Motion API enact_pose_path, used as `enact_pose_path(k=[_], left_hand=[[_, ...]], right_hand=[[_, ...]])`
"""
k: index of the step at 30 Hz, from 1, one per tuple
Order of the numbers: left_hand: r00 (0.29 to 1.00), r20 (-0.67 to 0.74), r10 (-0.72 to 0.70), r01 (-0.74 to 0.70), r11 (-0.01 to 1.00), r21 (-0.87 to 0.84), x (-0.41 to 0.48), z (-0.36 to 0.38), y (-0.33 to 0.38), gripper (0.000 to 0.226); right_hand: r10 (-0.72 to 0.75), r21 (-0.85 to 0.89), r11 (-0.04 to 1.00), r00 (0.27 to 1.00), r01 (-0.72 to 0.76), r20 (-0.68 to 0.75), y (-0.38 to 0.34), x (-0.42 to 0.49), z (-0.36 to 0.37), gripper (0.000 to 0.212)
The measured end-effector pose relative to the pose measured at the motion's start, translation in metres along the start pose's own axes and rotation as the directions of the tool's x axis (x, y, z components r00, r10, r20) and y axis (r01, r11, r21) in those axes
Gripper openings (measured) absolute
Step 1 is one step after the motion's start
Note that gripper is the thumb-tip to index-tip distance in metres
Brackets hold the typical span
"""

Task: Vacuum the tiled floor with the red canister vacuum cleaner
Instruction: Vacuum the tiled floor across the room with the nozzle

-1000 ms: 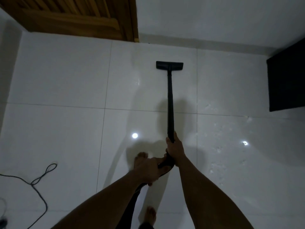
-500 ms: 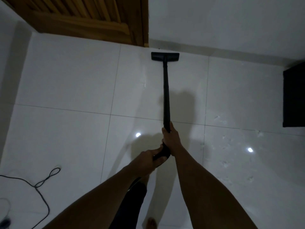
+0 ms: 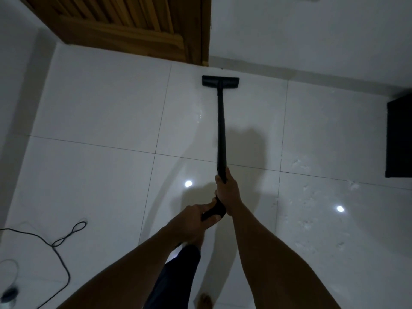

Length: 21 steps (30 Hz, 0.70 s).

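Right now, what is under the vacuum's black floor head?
The floor head rests on a glossy white tile, close to the wall. The patch directly beneath, and any dust there, is covered by the head.

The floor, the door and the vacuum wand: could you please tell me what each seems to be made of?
The floor looks like glazed ceramic or porcelain tile, glossy: grout lines and mirror-like light spots. The door looks like brown wood, slatted, with a dull sheen. The wand is matte black, plastic or painted metal; the picture leaves that open.
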State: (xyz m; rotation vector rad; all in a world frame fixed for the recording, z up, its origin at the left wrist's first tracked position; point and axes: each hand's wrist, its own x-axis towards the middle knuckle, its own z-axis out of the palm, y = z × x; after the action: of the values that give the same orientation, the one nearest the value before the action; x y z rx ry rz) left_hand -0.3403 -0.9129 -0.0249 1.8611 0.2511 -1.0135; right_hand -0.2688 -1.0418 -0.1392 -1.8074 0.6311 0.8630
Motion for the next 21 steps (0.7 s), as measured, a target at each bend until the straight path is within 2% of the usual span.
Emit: enact_pose_path(k=[2,6,10,13,16,21], left_hand=[[1.0,0.006,0.009,-0.009,1.0,0.024,-0.01,0.008,-0.005,0.048],[0.997,-0.073,-0.012,0.008,0.999,-0.054,-0.009,0.005,-0.001,0.047],[0.992,-0.128,0.002,-0.007,0.999,-0.037,-0.005,-0.017,0.0,0.043],[0.993,-0.115,0.023,-0.024,1.0,-0.009,-0.017,-0.02,-0.005,0.043],[0.995,-0.1,0.008,-0.006,1.0,0.02,-0.041,-0.004,-0.012,0.042],[0.998,-0.067,0.019,-0.015,0.998,0.053,-0.096,0.055,-0.03,0.048]], right_hand=[[0.014,-0.021,1.0,1.0,-0.013,0.019,0.007,-0.008,0.005,0.074],[-0.006,-0.08,0.997,1.0,0.006,-0.005,-0.005,0.006,0.014,0.084],[-0.038,-0.017,0.999,0.999,0.038,-0.035,-0.023,0.021,0.025,0.079],[-0.072,-0.01,0.997,0.996,0.072,-0.053,-0.023,0.005,0.032,0.073],[-0.096,-0.028,0.995,0.993,0.095,-0.07,-0.007,-0.026,0.03,0.065],[-0.123,-0.045,0.992,0.99,0.12,-0.065,0.045,-0.094,0.015,0.065]])
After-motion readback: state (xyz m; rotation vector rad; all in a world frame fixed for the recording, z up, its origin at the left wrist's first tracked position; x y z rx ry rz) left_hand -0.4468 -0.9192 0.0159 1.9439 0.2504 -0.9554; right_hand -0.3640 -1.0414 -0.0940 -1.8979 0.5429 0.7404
